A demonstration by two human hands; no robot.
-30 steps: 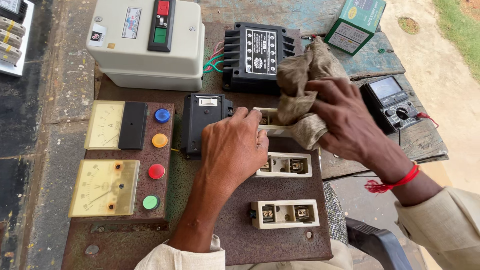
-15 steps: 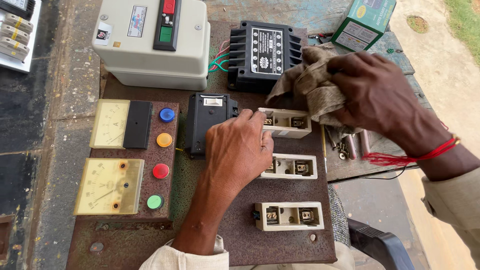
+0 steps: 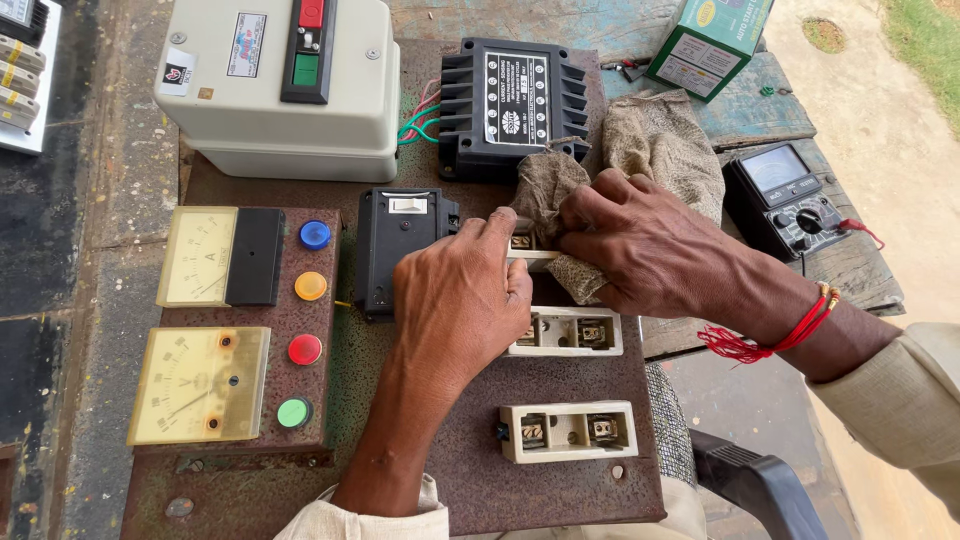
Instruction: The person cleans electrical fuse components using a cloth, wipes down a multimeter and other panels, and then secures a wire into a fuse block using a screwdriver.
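Observation:
My left hand point(image 3: 462, 300) rests on the rusty panel point(image 3: 420, 420), its fingers holding the top white fuse holder point(image 3: 530, 255) in place. My right hand point(image 3: 645, 250) grips a dirty brown cloth point(image 3: 650, 140) and presses part of it against that same fuse holder. Two more white fuse holders point(image 3: 570, 333) point(image 3: 567, 431) sit below it on the panel. A black switch block point(image 3: 398, 250) stands just left of my left hand's fingers.
A cream starter box point(image 3: 280, 90) and a black finned unit point(image 3: 515, 100) stand at the back. Two analog meters point(image 3: 200, 255) point(image 3: 198, 385) and coloured indicator lamps point(image 3: 310, 290) lie at left. A black multimeter point(image 3: 785, 195) and a green carton point(image 3: 710, 40) are at right.
My right hand has come down from the black finned unit with the cloth onto the top fuse holder. My left hand has stayed on the fuse holder.

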